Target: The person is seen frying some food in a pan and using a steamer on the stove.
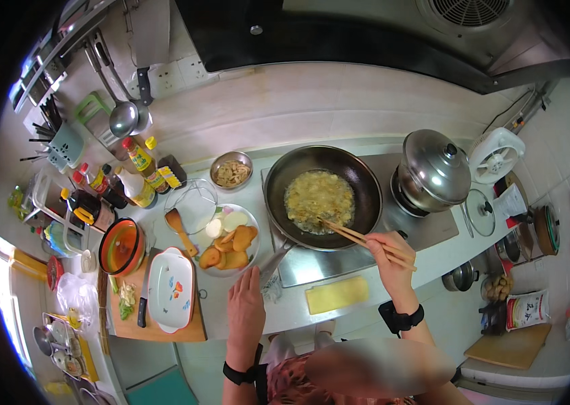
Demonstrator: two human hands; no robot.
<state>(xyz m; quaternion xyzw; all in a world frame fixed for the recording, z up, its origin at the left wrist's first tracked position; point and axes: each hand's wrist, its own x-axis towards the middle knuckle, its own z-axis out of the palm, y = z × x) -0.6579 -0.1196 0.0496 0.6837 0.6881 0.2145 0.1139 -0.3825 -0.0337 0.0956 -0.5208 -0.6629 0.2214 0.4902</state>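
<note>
My right hand (394,258) holds a pair of long wooden chopsticks (351,233). Their tips reach into bubbling oil with yellowish pieces of food (319,197) in a dark wok (366,182). The wok sits at the left of the stove. My left hand (247,301) is beside the end of the wok's handle (277,263), back upward and fingers together; whether it grips the handle is hidden. Just beyond its fingertips is a plate (254,223) with browned slices (237,248) and pale white pieces (224,225).
A lidded steel pot (434,172) stands right of the wok. On the left are a wooden spatula (181,233), a white dish (171,288), a knife (142,309) on a cutting board (128,331), an orange bowl (122,247) and several bottles (141,159). A yellow cloth (337,295) lies in front.
</note>
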